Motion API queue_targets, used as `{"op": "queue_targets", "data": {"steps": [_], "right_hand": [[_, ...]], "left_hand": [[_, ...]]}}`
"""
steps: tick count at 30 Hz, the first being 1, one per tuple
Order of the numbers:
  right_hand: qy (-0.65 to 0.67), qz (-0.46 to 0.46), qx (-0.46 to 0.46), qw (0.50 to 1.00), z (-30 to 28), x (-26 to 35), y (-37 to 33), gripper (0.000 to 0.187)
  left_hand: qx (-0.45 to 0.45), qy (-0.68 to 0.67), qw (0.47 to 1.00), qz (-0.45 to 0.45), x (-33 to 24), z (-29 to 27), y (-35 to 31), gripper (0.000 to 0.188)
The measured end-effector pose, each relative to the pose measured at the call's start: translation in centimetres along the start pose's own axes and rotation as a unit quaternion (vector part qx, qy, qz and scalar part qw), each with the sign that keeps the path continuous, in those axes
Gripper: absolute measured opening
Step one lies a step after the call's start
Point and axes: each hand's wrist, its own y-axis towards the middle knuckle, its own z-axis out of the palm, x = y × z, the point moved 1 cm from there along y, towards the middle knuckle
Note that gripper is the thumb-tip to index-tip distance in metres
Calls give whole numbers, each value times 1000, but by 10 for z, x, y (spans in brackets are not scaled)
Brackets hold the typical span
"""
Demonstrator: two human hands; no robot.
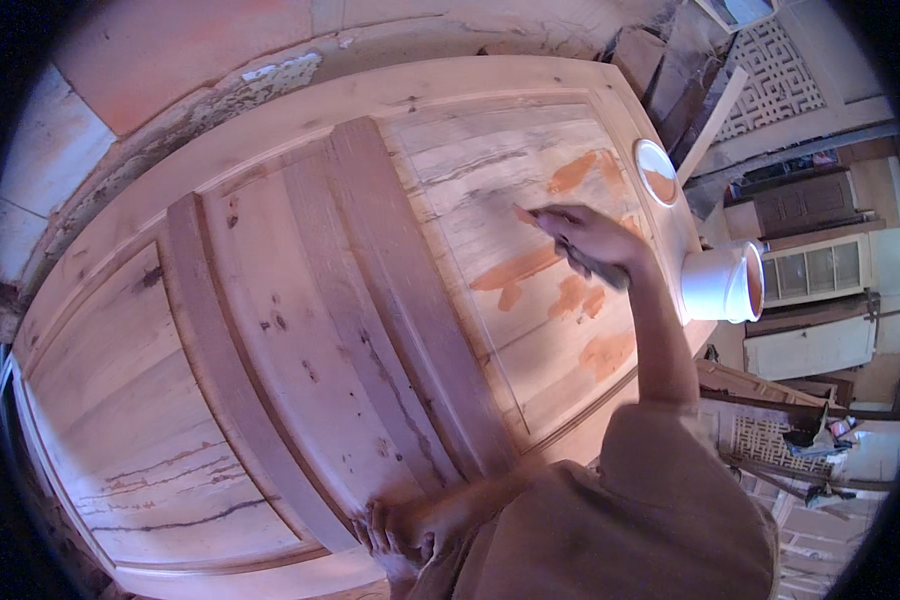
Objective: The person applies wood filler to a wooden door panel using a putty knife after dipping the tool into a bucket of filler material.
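A large panelled wooden door (pixel 300 270) lies flat before me, with raised crosspieces between its panels. My right hand (pixel 595 245) is closed on a putty knife (pixel 525 215), held over the right-hand panel; its tip looks orange. Most of the tool is hidden by my fingers. Orange filler patches (pixel 515 270) are smeared on the bare wood around that hand. My left hand (pixel 400 530) rests on the door's near edge, fingers bent and a little apart, with nothing seen in it.
At the door's right end sit a white tub (pixel 715 285) and a round white lid (pixel 657 172) holding orange filler. Wood offcuts (pixel 660 70) lean behind. Farther right are a glazed cabinet door (pixel 820 268), more door panels and a lattice panel (pixel 775 85). Tiled floor (pixel 160 60) lies beyond.
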Motion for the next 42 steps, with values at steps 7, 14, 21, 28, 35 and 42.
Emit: {"op": "queue_targets", "data": {"steps": [7,14,21,28,35,42], "right_hand": [[502,-45,-34,863,18,-150,-21,40],[741,-125,51,657,36,-191,-23,36],[725,-147,34,671,60,-133,-18,32],[377,-195,-48,904,72,-24,70,41],[238,-215,-118,940,61,14,101,48],[3,-320,-264,910,87,4,142,46]], "left_hand": [[0,5,1000,8,-2,-3,3,70],[-6,31,999,8,-9,-5,10,61],[-153,-40,985,-68,-39,-18,132,55],[-120,-40,992,20,-43,16,308,62],[-67,-36,996,45,-27,42,329,74],[26,-1,999,20,-31,32,328,91]]}}
